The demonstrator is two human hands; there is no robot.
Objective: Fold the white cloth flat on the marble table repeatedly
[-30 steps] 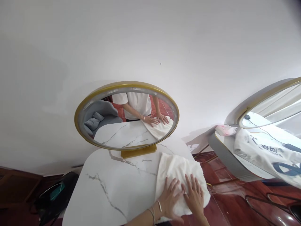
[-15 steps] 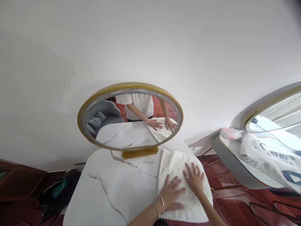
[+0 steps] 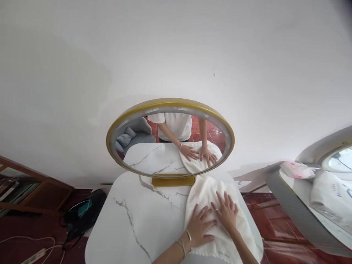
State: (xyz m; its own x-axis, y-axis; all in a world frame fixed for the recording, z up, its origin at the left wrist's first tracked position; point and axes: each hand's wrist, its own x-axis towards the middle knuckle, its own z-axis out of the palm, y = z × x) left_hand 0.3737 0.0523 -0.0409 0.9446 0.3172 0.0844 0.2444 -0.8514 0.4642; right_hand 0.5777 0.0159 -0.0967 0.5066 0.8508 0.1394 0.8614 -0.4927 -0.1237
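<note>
A white cloth point(image 3: 202, 192) with a scalloped edge lies over the right part of the marble-patterned table point(image 3: 110, 227). My left hand point(image 3: 200, 226), with bracelets at the wrist, rests flat on the cloth, fingers spread. Just right of it, my right hand point(image 3: 227, 212), wearing a ring, presses on the same cloth with its fingers apart. Slight wrinkles show around both hands. Behind them stands an oval gold-framed mirror point(image 3: 170, 101) on a gold base point(image 3: 173, 182), reflecting both arms and the cloth.
To the right is a second table point(image 3: 288, 194) holding a tissue pack point(image 3: 298, 169), a white printed cloth bag point(image 3: 330, 194) and another mirror point(image 3: 341, 159). At lower left are a black bag point(image 3: 85, 212), a wooden cabinet point(image 3: 49, 194) and a power strip point(image 3: 34, 256).
The view has swung left, showing more of the cabinet and a power strip. The cloth has shifted inward from the table's right edge and is more wrinkled; both hands remain on it.
</note>
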